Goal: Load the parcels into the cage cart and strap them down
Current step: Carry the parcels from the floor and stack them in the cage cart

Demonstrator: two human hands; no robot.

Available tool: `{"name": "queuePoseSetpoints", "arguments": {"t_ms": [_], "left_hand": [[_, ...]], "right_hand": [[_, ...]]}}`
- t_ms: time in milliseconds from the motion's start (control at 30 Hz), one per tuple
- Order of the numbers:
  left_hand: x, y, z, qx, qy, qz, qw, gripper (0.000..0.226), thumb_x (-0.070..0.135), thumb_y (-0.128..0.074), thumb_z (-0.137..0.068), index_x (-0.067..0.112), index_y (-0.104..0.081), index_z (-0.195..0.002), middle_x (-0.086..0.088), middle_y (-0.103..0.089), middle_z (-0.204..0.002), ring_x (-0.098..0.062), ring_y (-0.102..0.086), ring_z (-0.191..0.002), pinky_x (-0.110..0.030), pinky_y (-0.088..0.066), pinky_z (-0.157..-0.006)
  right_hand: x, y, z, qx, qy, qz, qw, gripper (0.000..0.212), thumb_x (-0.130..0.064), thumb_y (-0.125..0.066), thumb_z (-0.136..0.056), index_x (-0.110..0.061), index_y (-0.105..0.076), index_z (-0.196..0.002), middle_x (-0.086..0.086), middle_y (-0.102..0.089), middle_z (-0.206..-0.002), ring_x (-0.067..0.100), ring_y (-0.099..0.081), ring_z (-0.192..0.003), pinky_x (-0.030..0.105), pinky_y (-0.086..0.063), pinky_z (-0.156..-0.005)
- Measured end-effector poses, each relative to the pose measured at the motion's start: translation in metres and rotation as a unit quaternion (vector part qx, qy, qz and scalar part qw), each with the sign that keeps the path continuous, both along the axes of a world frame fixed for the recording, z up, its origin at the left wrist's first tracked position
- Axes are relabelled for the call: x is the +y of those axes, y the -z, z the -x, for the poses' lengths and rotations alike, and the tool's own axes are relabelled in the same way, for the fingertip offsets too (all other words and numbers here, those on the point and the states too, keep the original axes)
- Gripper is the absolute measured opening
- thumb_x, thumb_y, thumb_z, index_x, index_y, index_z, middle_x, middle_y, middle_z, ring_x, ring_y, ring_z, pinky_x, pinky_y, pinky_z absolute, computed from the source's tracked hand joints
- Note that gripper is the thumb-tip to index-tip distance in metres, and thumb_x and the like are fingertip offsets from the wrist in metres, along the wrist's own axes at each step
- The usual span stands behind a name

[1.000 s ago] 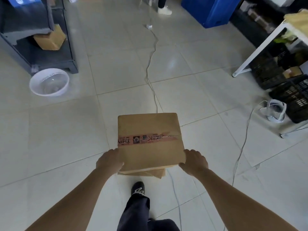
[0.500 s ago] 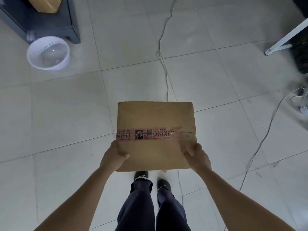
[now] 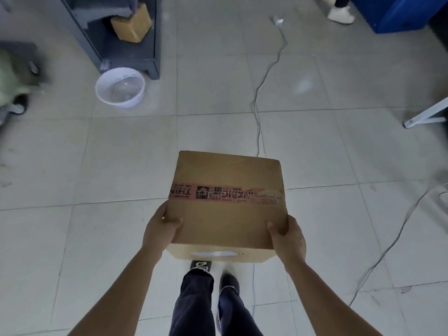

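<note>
**Parcel carried in both hands above a tiled floor**

A closed cardboard parcel (image 3: 228, 202) is held in the air at about waist level, in front of the person and clear of the tiled floor (image 3: 97, 166). A strip of red printed tape (image 3: 225, 194) runs across its top face from the left edge to the right. A pale label shows on the near side face, too blurred to read.

The left hand (image 3: 158, 229) grips the near left corner, thumb laid on the top face and fingers wrapped down the side, their tips hidden. The right hand (image 3: 287, 238) grips the near right corner in the same way, thumb on top and fingers hidden beneath. The box is thus clamped between the two hands.

Below the parcel, the person's dark trousers (image 3: 194, 304) and two dark shoes (image 3: 201, 266) are visible. A thin cable (image 3: 264, 76) trails over the floor beyond the box.

At upper left stands a grey shelving unit (image 3: 148, 47) bearing a small cardboard box (image 3: 132, 24); a white basin (image 3: 120, 88) sits on the floor just beside its foot. A blue bin (image 3: 397, 13) and another person's white shoe (image 3: 340, 14) lie at upper right, and a white table leg (image 3: 426, 116) enters at the right edge. A blurred castor (image 3: 18, 105) shows at the far left.
</note>
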State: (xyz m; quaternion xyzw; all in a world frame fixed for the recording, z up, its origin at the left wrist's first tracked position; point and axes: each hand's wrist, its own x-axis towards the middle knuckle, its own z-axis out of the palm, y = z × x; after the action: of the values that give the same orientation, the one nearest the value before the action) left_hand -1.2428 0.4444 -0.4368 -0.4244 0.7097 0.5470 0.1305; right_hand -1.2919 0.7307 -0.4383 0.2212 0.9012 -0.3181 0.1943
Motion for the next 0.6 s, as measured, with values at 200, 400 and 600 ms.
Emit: {"name": "queuePoseSetpoints", "arguments": {"t_ms": [200, 400, 600], "left_hand": [[-0.002, -0.056, -0.043, 0.07, -0.155, -0.005, 0.985, 0.055, 0.01, -0.066, -0.086, 0.029, -0.051, -0.136, 0.006, -0.063, -0.119, -0.02, -0.059, -0.105, -0.035, -0.048, -0.087], [-0.03, -0.113, -0.09, 0.136, -0.276, 0.023, 0.951, 0.057, 0.012, -0.066, -0.087, 0.027, -0.05, -0.139, 0.007, -0.061, -0.121, -0.015, -0.058, -0.1, -0.031, -0.046, -0.085], [-0.081, -0.164, -0.15, 0.19, -0.372, 0.065, 0.906, 0.056, 0.02, -0.07, -0.086, 0.028, -0.051, -0.138, 0.008, -0.061, -0.123, -0.016, -0.06, -0.105, -0.035, -0.05, -0.091]], "right_hand": [[-0.023, -0.057, 0.004, 0.078, -0.058, 0.057, 0.994, 0.046, -0.042, -0.062, -0.088, -0.019, -0.052, -0.127, 0.001, -0.06, -0.119, 0.025, -0.06, -0.101, 0.042, -0.052, -0.084], [-0.081, -0.118, 0.009, 0.166, -0.144, 0.125, 0.967, 0.048, -0.04, -0.065, -0.088, -0.021, -0.053, -0.13, -0.004, -0.058, -0.116, 0.016, -0.054, -0.095, 0.037, -0.049, -0.085], [-0.17, -0.171, -0.002, 0.219, -0.249, 0.173, 0.927, 0.05, -0.045, -0.064, -0.088, -0.02, -0.056, -0.13, -0.001, -0.059, -0.117, 0.022, -0.058, -0.107, 0.042, -0.049, -0.092]]}}
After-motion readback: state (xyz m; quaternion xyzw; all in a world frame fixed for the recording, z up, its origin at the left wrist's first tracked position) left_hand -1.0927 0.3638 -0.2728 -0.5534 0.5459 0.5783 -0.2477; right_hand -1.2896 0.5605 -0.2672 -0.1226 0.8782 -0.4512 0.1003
